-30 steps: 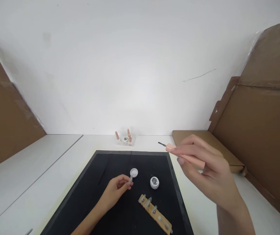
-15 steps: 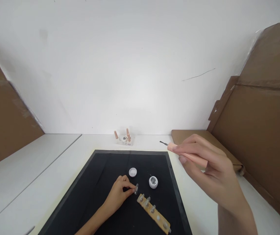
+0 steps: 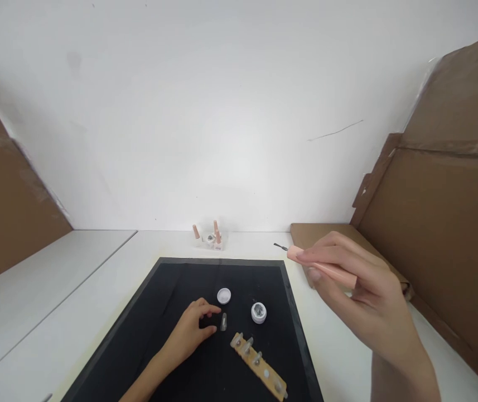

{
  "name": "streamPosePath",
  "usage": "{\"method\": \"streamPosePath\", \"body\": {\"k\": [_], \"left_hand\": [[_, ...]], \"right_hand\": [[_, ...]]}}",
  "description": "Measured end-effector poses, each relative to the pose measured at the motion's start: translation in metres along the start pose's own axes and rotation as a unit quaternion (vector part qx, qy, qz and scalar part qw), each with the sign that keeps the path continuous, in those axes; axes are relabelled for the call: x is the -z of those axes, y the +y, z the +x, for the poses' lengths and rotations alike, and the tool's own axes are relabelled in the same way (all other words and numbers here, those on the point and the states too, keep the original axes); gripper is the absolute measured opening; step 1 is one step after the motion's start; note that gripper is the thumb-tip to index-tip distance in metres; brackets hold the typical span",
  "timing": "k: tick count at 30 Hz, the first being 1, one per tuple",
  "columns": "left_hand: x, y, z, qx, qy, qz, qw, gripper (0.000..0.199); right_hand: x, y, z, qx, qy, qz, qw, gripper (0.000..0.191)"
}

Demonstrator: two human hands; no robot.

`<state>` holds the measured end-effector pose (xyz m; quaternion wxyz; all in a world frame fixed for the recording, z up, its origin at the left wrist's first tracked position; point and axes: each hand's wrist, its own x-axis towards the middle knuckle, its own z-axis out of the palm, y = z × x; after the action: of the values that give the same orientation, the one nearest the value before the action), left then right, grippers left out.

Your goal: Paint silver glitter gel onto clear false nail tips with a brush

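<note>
My right hand [image 3: 358, 285] grips a nail brush [image 3: 322, 268] by its peach handle, dark tip pointing left, raised at the right side. Over the black mat [image 3: 188, 279], my left hand [image 3: 191, 329] is open, thumb and index finger apart. Just right of those fingers lies a clear false nail tip [image 3: 223, 322], not touched by them. A small white jar [image 3: 259, 313] with silvery-grey contents stands open to the right. Its white lid [image 3: 224, 296] lies above the nail tip. A wooden strip [image 3: 259, 365] nearby carries several nail tips on small mounts.
At the back by the wall stands a clear holder [image 3: 211, 241] with peach-capped bottles and a small jar. A flat cardboard piece [image 3: 326, 229] lies behind my right hand. Cardboard panels [image 3: 443, 195] rise at both sides of the white table [image 3: 96, 290].
My left hand has let go of the nail tip, which now lies on the mat, and has drawn slightly left with fingers parted. The brush stays almost where it was.
</note>
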<state>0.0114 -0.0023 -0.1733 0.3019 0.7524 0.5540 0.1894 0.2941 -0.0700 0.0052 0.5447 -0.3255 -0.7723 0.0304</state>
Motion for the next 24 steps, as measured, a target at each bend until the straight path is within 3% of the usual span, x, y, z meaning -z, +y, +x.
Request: {"method": "streamPosePath", "body": {"k": [4,8,16,21,24], "left_hand": [[0.016,0.017,-0.008,-0.021,0.013,0.000,1.000,0.050],[0.018,0.044,-0.008,-0.070,-0.008,-0.005,0.998,0.059],[0.001,0.077,0.026,-0.126,-0.083,-0.010,0.988,0.062],[-0.016,0.081,0.044,-0.148,-0.111,0.016,0.983,0.076],[-0.025,0.078,0.049,-0.160,-0.110,0.013,0.981,0.073]], "right_hand": [[0.002,0.000,0.001,0.003,0.006,-0.002,1.000,0.021],[0.002,-0.002,0.001,0.003,0.005,-0.005,1.000,0.020],[0.004,-0.006,-0.001,0.004,0.005,-0.003,1.000,0.021],[0.004,-0.006,0.000,0.004,0.000,0.010,1.000,0.020],[0.004,-0.005,0.000,0.002,0.001,0.011,1.000,0.019]]}}
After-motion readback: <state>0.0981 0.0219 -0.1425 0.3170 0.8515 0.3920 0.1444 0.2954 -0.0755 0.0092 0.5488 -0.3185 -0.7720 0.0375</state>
